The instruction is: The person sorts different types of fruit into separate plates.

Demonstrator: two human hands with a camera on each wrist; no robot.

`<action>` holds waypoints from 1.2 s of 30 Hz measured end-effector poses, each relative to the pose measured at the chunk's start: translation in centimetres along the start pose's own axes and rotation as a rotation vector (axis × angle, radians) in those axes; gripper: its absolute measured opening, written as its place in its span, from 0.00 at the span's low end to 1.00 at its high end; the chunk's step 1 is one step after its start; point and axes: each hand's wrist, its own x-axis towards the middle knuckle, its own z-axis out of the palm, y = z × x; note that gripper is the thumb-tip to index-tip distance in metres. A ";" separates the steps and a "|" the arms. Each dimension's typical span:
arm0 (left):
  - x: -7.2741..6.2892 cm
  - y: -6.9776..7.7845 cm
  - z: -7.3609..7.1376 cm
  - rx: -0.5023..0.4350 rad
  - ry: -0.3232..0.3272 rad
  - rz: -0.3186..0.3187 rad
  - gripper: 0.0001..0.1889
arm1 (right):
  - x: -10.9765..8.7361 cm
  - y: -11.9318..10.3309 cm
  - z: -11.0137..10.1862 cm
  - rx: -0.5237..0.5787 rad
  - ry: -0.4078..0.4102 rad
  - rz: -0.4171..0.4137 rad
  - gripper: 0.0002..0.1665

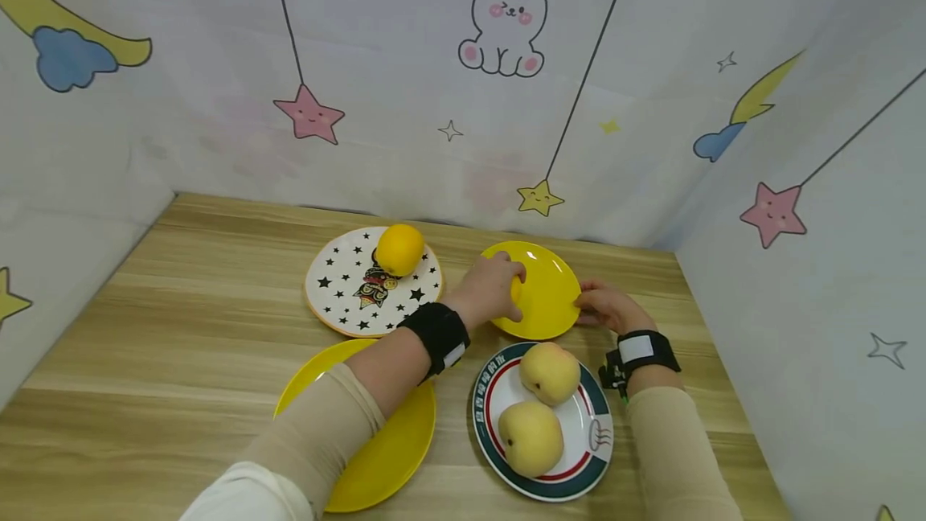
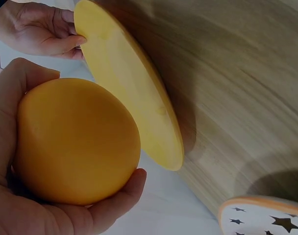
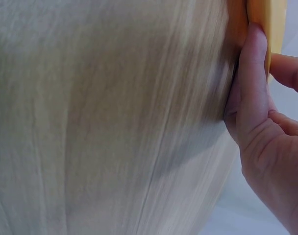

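Observation:
My left hand (image 1: 490,289) grips a smooth round orange (image 2: 78,142), with fingers and thumb curled around its sides. It is over the left part of a small yellow plate (image 1: 547,296) at the back. In the head view the hand mostly hides this fruit. My right hand (image 1: 613,308) pinches the plate's right rim; in the right wrist view, the thumb and fingers (image 3: 253,73) lie on either side of the rim. Left of the plate, a white star-patterned plate (image 1: 336,280) bears another orange (image 1: 400,249).
Nearer the front stands a green-rimmed plate (image 1: 499,469) with two pale yellow peaches (image 1: 531,438). A larger yellow plate (image 1: 394,445) lies partly under my left forearm. The wooden table (image 1: 145,360) meets patterned cloth walls (image 1: 405,47) at the back and sides.

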 end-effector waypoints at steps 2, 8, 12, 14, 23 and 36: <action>0.2 0.0 0.2 -0.017 -0.006 -0.007 0.30 | 0.4 0.2 -0.1 -0.012 -0.003 -0.003 0.26; 0.8 0.1 0.8 -0.002 -0.007 -0.038 0.30 | 0.4 0.1 0.1 0.001 0.015 0.013 0.28; 1.3 0.2 1.4 -0.005 -0.005 -0.065 0.30 | 0.4 0.1 0.3 -0.005 0.021 0.015 0.28; 1.6 0.3 1.8 -0.001 -0.008 -0.071 0.30 | 0.4 0.1 0.3 -0.004 0.026 0.016 0.28; 2.3 0.9 3.0 0.070 -0.027 -0.086 0.31 | 0.5 0.1 0.5 0.013 0.033 0.020 0.29; 2.1 1.1 3.2 0.022 -0.031 -0.086 0.34 | 0.4 0.2 0.2 0.020 0.050 0.029 0.27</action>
